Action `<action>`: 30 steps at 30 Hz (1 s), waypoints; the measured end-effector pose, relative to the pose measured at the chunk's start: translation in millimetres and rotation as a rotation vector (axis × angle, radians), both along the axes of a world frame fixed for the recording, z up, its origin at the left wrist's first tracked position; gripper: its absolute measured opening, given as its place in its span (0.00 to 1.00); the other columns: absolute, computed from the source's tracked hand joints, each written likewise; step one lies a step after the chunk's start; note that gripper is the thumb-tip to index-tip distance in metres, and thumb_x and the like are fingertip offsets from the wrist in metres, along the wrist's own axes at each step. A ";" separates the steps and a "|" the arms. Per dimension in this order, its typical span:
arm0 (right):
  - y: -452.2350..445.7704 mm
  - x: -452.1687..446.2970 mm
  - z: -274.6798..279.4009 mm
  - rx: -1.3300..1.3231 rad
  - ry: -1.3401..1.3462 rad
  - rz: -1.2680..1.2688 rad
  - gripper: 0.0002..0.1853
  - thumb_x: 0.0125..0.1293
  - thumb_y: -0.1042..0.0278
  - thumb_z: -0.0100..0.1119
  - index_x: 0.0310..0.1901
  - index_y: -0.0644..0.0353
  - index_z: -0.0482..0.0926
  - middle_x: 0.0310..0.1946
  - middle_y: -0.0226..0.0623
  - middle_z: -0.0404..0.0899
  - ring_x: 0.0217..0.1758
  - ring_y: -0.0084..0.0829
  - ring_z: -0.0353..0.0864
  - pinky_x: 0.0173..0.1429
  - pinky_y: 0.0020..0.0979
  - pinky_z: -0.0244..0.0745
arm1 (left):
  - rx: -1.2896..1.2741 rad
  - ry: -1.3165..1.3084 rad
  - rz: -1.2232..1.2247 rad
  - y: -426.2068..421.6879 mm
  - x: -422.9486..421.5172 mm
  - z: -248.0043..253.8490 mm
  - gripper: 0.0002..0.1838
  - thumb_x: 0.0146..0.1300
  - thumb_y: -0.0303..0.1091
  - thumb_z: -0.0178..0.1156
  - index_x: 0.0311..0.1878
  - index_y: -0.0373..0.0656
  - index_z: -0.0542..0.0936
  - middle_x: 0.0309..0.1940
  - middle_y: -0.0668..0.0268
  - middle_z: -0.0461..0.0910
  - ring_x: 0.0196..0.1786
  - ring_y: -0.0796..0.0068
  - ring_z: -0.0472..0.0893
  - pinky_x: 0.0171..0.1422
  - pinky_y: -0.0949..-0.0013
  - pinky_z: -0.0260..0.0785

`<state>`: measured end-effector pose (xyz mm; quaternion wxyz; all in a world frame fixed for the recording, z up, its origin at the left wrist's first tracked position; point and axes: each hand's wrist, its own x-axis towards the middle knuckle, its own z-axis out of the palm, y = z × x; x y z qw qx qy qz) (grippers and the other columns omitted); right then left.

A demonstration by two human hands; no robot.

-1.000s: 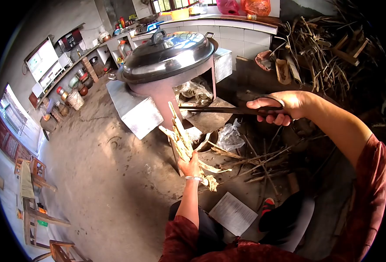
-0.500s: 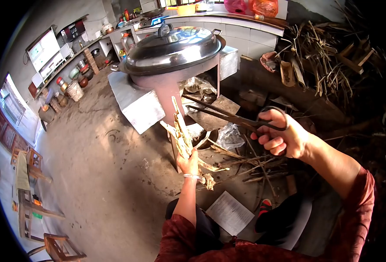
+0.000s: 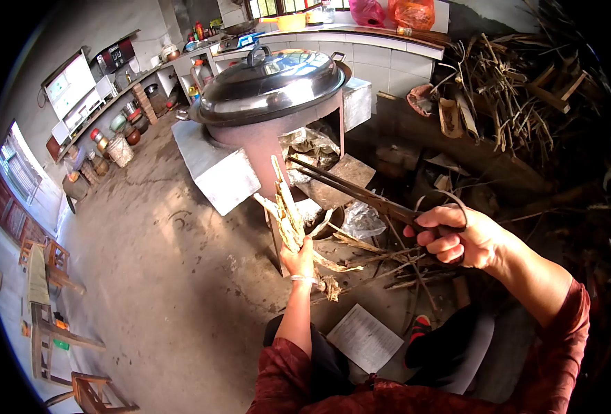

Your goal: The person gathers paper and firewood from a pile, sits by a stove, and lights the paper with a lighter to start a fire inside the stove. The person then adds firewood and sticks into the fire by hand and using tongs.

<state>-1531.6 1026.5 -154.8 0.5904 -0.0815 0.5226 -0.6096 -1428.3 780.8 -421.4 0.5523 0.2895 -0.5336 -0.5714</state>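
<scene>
My left hand (image 3: 297, 259) is closed round a bundle of split firewood (image 3: 289, 222), held upright in front of the stove. In my right hand (image 3: 456, 234) are long dark metal fire tongs (image 3: 361, 193), with fingers wrapped about the looped handle. The tongs' far tips reach the stove's opening, where crumpled silvery material (image 3: 314, 143) shows. The stove (image 3: 254, 148) has a reddish body and carries a large pot with a shiny domed lid (image 3: 274, 83). What the tips touch inside, I cannot make out.
Loose sticks (image 3: 388, 259) and a clear plastic bag (image 3: 363, 219) lie under the opening. A big pile of branches (image 3: 512, 103) fills the right side. A sheet of printed paper (image 3: 365, 338) is between my feet. Wooden stools (image 3: 98, 393) stand far left.
My right hand has drawn back to the right and slightly down with the tongs, whose two arms now lie closer together. My left hand holds the firewood in nearly the same place.
</scene>
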 end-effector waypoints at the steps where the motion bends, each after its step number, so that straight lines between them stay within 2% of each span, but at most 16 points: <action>1: 8.2 1.7 4.9 -0.001 -0.011 0.001 0.10 0.59 0.70 0.56 0.35 0.71 0.71 0.21 0.31 0.69 0.12 0.12 0.57 0.13 0.14 0.49 | 0.007 0.003 -0.002 0.4 0.5 -0.8 0.10 0.51 0.21 0.62 0.38 0.32 0.76 0.32 0.67 0.80 0.32 0.80 0.76 0.38 0.75 0.69; 6: 51.9 11.3 16.5 -0.039 0.049 0.041 0.15 0.60 0.68 0.52 0.42 0.75 0.71 0.23 0.29 0.67 0.13 0.10 0.54 0.14 0.14 0.47 | 0.003 -0.031 0.011 5.2 1.5 3.9 0.10 0.51 0.22 0.62 0.38 0.32 0.76 0.31 0.66 0.80 0.32 0.79 0.77 0.39 0.75 0.69; 11: 89.2 30.4 19.4 -0.101 0.035 0.033 0.15 0.61 0.70 0.50 0.44 0.75 0.70 0.23 0.28 0.67 0.14 0.11 0.55 0.14 0.13 0.50 | -0.009 -0.080 0.034 5.7 0.8 -1.0 0.12 0.50 0.22 0.62 0.39 0.32 0.76 0.33 0.65 0.80 0.34 0.78 0.77 0.42 0.74 0.69; 16: 124.2 42.7 21.3 -0.106 0.088 0.003 0.15 0.59 0.71 0.51 0.44 0.74 0.71 0.21 0.27 0.66 0.13 0.11 0.55 0.13 0.14 0.48 | 0.023 -0.115 0.001 6.0 3.9 -2.0 0.18 0.50 0.20 0.58 0.47 0.30 0.75 0.41 0.62 0.80 0.41 0.74 0.77 0.49 0.73 0.67; 19: 144.3 48.4 19.5 -0.121 0.068 -0.009 0.15 0.58 0.72 0.52 0.44 0.74 0.71 0.21 0.28 0.67 0.13 0.11 0.55 0.13 0.15 0.48 | 0.038 -0.109 -0.008 8.1 4.0 -3.2 0.18 0.51 0.20 0.58 0.47 0.29 0.75 0.42 0.61 0.80 0.42 0.73 0.78 0.50 0.73 0.67; 22: 167.7 58.0 15.1 -0.078 0.105 -0.062 0.15 0.55 0.75 0.50 0.44 0.76 0.71 0.20 0.31 0.67 0.13 0.14 0.57 0.13 0.16 0.49 | -0.013 -0.074 0.044 6.3 0.2 -10.6 0.14 0.49 0.23 0.61 0.41 0.31 0.77 0.35 0.62 0.81 0.36 0.73 0.78 0.43 0.70 0.70; 23: 176.6 62.8 12.7 -0.102 0.117 -0.097 0.17 0.54 0.78 0.50 0.45 0.80 0.69 0.17 0.32 0.66 0.11 0.13 0.56 0.12 0.16 0.49 | -0.020 -0.086 0.044 5.9 0.1 -13.6 0.14 0.48 0.24 0.61 0.41 0.31 0.77 0.35 0.62 0.81 0.36 0.73 0.78 0.44 0.69 0.70; 27: 216.5 82.6 16.2 -0.062 0.260 -0.103 0.17 0.52 0.79 0.48 0.43 0.81 0.72 0.12 0.32 0.66 0.10 0.16 0.58 0.13 0.18 0.51 | -0.060 -0.152 0.043 11.4 2.5 -11.4 0.16 0.48 0.25 0.61 0.42 0.30 0.77 0.36 0.60 0.81 0.37 0.71 0.79 0.45 0.68 0.70; 30: 242.4 102.3 17.0 -0.012 0.267 -0.238 0.16 0.49 0.79 0.49 0.40 0.82 0.73 0.13 0.34 0.68 0.09 0.16 0.60 0.12 0.19 0.52 | -0.055 -0.200 0.026 15.1 5.7 -7.8 0.19 0.49 0.23 0.62 0.46 0.27 0.75 0.42 0.56 0.80 0.42 0.68 0.78 0.50 0.69 0.69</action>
